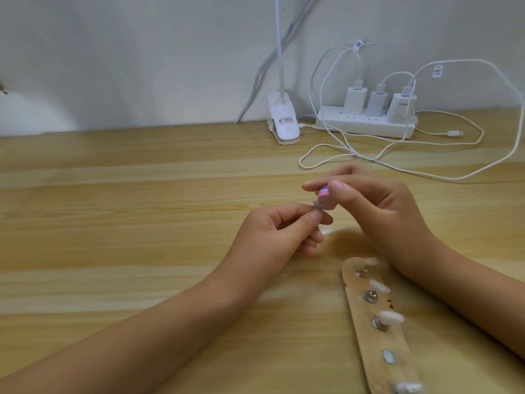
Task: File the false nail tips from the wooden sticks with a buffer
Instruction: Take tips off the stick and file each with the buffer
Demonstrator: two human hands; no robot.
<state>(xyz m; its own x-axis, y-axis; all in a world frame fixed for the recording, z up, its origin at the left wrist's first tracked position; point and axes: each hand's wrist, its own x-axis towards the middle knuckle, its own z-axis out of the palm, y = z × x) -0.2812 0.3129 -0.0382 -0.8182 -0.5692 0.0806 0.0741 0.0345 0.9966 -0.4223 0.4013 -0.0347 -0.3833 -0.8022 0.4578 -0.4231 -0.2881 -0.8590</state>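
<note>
My right hand (pixel 377 206) pinches a small pink and purple buffer (pixel 410 197) between thumb and fingers, above the wooden table (pixel 142 209). My left hand (pixel 284 231) pinches a clear false nail tip (pixel 402 205) on its small holder, and the tip touches the buffer's lower end. A wooden stick (pixel 366 322) lies at the lower right, under my right forearm. It carries several metal studs, and white nail tips (pixel 392 317) are mounted on some of them.
A white power strip (pixel 366 125) with three chargers sits at the back right, its white cables (pixel 412 163) looping over the table. A white clip lamp base (pixel 284 123) stands left of the strip, against the wall.
</note>
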